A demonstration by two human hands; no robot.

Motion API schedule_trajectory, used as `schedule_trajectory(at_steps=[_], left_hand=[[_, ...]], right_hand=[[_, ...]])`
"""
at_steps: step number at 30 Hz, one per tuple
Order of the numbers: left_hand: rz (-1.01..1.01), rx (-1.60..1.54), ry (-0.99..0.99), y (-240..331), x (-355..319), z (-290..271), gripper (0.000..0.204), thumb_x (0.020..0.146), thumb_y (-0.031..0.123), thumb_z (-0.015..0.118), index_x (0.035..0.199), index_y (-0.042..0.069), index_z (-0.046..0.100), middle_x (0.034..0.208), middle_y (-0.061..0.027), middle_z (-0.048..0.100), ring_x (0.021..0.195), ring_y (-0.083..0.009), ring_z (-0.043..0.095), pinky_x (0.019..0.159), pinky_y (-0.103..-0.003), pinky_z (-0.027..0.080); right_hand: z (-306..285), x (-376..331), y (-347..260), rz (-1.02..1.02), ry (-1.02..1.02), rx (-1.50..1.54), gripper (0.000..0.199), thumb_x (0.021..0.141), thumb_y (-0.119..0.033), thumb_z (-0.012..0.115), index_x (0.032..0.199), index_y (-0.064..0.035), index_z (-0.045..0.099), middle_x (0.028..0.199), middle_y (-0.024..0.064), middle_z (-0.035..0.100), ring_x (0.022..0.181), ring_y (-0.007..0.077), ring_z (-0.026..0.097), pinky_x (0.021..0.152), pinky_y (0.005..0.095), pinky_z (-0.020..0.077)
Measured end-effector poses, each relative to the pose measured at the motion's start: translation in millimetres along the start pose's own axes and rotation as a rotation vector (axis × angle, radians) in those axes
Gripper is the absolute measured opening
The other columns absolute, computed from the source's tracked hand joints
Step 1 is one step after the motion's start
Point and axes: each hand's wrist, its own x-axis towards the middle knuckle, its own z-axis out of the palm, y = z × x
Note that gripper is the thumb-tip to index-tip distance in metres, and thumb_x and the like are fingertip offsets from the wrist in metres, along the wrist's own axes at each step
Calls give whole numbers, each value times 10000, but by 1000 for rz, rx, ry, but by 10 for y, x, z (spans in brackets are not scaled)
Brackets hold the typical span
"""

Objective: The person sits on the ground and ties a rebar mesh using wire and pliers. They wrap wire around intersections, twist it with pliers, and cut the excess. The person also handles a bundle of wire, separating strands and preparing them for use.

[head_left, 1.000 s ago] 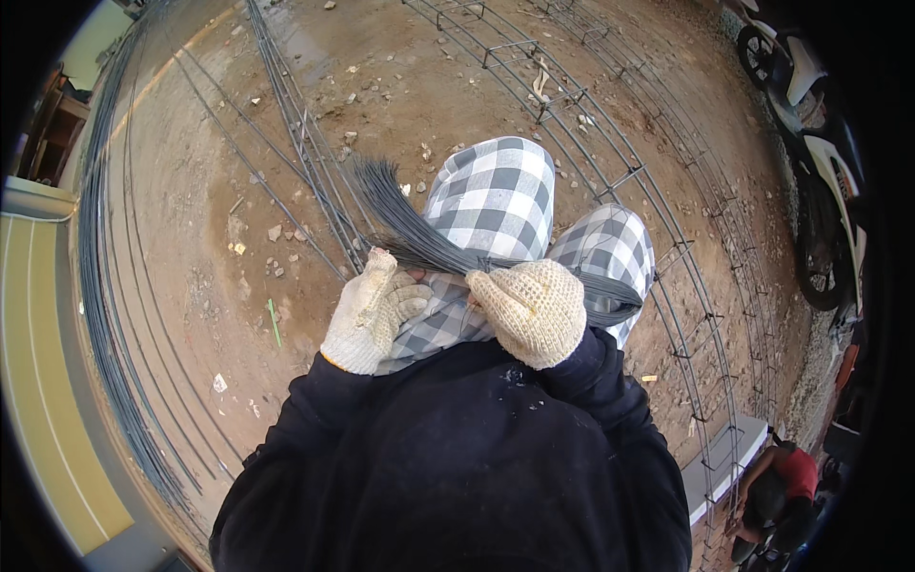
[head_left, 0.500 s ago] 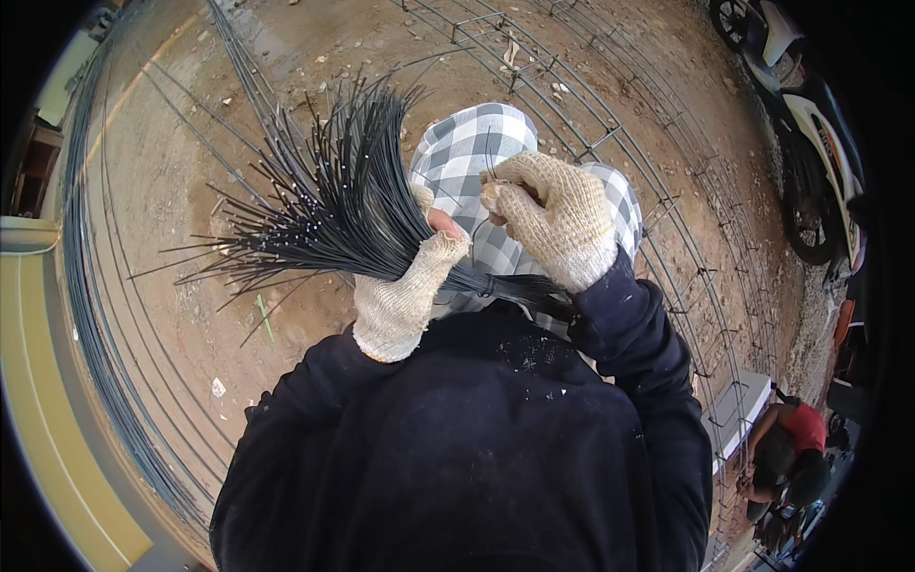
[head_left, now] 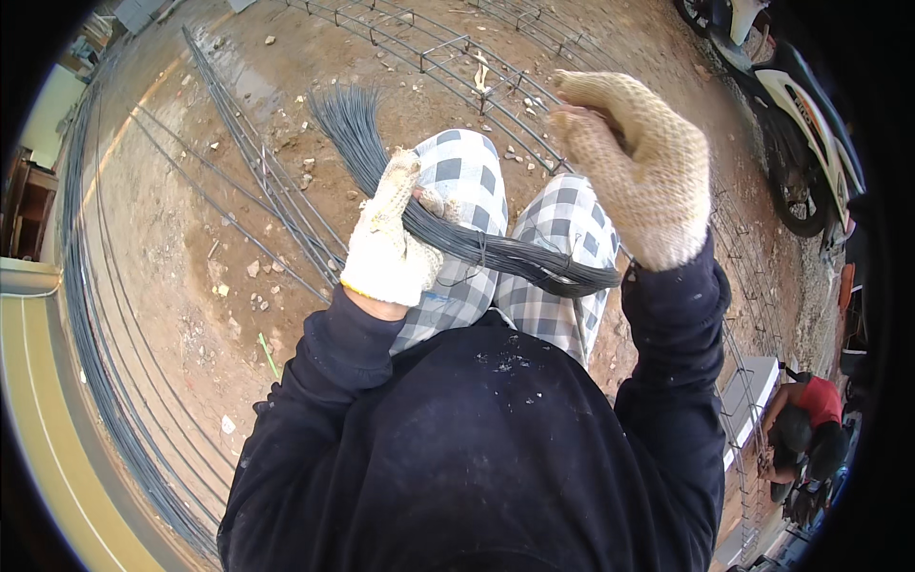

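Lying on brown dirt ground (head_left: pixel 200 353), a steel rebar cage (head_left: pixel 444 46) extends along the right and long loose bars (head_left: pixel 84 319) along the left. Across the thighs of checked trousers (head_left: pixel 467 172) rests a bundle of dark wire (head_left: pixel 519 258), clasped left of its middle by the left hand (head_left: pixel 386 238), contained in a pale knit glove (head_left: pixel 391 272). Raised apart from the bundle, the right hand (head_left: pixel 640 162), likewise gloved, is open, fingers curved away from the thumb; a thin wire tie (head_left: pixel 483 250) encircles the bundle.
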Motion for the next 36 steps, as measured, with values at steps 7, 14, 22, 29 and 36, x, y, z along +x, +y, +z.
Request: schedule_trajectory(at_steps=[7,14,22,29,36], left_hand=[[-109,-223,170,-52,43,-28,66,977,127,627,1039,148,634,790,-3,577,742,-170,615,886,-500,543],[-104,-225,170,-77,54,-112,109,923,139,702,1017,161,652,850,-1,615,755,-170,615,873,-477,541],[-69,-208,24,-167,-62,-116,40,941,61,627,957,98,629,771,-35,587,743,-198,608,892,-445,509],[-22,46,-409,-193,-284,16,229,887,-12,624,1090,48,536,850,-50,543,782,-172,556,802,-376,479],[-50,196,-365,-173,-363,165,256,904,30,600,1149,31,527,883,-57,532,803,-167,541,831,-370,475]], right_hand=[[216,-839,-5,-305,-378,-295,423,757,-63,675,1179,-57,652,993,86,683,813,286,668,701,386,544],[673,-983,425,-493,-169,-170,310,749,-75,677,1059,-63,694,977,88,683,849,301,670,707,393,547],[660,-746,450,-207,32,125,162,853,72,640,997,-1,652,954,105,696,797,232,690,768,322,544],[589,-174,596,685,-518,616,140,869,-92,731,915,28,675,781,98,698,624,109,672,522,240,553],[1011,-83,698,338,-1032,11,182,808,-187,724,882,-21,743,680,132,699,593,189,688,536,333,542]])
